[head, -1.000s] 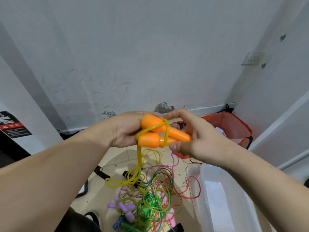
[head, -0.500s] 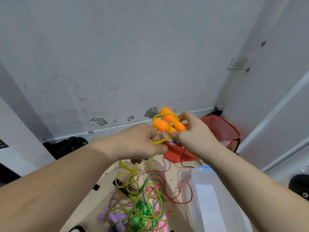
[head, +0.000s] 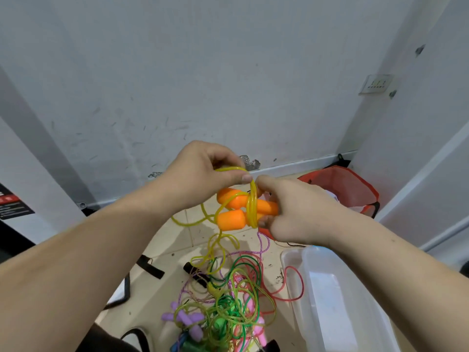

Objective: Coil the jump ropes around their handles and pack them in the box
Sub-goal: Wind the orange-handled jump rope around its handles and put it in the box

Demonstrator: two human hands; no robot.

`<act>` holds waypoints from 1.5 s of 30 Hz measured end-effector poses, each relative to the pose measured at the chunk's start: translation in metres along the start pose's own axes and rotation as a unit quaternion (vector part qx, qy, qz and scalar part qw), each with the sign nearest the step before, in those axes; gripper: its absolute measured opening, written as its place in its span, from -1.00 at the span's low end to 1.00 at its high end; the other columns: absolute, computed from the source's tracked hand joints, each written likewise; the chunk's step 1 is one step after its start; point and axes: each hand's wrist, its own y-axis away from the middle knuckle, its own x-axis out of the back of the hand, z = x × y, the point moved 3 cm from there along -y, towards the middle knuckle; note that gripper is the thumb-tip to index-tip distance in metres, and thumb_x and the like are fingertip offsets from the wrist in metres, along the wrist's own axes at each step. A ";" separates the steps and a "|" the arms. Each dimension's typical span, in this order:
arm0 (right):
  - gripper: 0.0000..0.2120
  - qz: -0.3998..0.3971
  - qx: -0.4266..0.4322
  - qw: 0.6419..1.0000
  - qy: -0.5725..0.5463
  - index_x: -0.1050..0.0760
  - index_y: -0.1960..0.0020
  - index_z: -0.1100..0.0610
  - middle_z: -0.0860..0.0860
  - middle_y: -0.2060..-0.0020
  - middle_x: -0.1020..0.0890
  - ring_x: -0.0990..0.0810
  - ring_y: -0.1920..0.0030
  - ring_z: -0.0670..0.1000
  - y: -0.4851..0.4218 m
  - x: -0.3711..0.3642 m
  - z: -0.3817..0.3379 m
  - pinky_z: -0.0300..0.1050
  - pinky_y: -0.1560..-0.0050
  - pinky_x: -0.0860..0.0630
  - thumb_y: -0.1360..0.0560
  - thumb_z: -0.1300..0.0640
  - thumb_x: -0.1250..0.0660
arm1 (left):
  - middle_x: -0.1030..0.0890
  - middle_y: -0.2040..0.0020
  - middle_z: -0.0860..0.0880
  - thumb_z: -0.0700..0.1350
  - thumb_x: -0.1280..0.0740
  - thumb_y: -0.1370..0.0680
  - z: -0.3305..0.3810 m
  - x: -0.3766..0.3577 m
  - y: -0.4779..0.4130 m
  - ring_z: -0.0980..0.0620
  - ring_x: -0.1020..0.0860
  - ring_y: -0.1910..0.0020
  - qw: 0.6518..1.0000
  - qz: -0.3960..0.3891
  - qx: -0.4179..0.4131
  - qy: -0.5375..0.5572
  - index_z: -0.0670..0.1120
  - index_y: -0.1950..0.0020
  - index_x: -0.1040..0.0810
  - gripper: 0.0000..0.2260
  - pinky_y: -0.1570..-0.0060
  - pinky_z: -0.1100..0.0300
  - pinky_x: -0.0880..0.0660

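- No brand or lettering can be read on the ropes or the box. A black and red label [head: 10,204] at the left edge carries pale lines of print too small to make out.
- The two orange handles [head: 231,218] are smooth moulded plastic, rounded and thick at the free ends and narrower towards the right. They lie side by side in the air in front of the wall.
- The right hand [head: 291,214] grips the narrow ends of both handles, its fingers curled round them.
- The yellow rope [head: 252,204] is a thin, glossy, see-through cord. Several turns circle the middle of both handles, and the rest hangs in loose loops down to the floor.
- The left hand [head: 203,171] pinches a loop of this rope between thumb and forefinger, just above the handles.
- A tangle of other ropes [head: 236,301] lies on the pale tiled floor [head: 177,240] below: green, pink, red and a speckled purple cord, with purple handles [head: 182,318] at its near left.
- The box [head: 330,288] is cloudy clear plastic with rounded corners. It stands on the floor just right of the tangle, and a red loop reaches its left rim.
- A red fabric bag [head: 342,184] sits by the wall behind the right hand.
- A white socket plate [head: 375,83] is mounted on the scuffed wall at upper right.
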 end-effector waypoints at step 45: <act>-0.41 0.026 0.041 0.955 -0.291 -0.37 -0.16 -0.21 0.10 0.29 -0.58 -0.56 0.35 0.17 0.008 0.006 -0.011 0.18 0.31 -0.55 -0.33 0.26 -0.53 | -0.63 0.27 -0.02 0.02 -0.61 -0.30 -0.028 0.006 0.011 0.04 -0.54 0.34 0.937 -0.056 0.240 0.247 -0.04 0.17 -0.71 -0.79 0.27 0.16 -0.46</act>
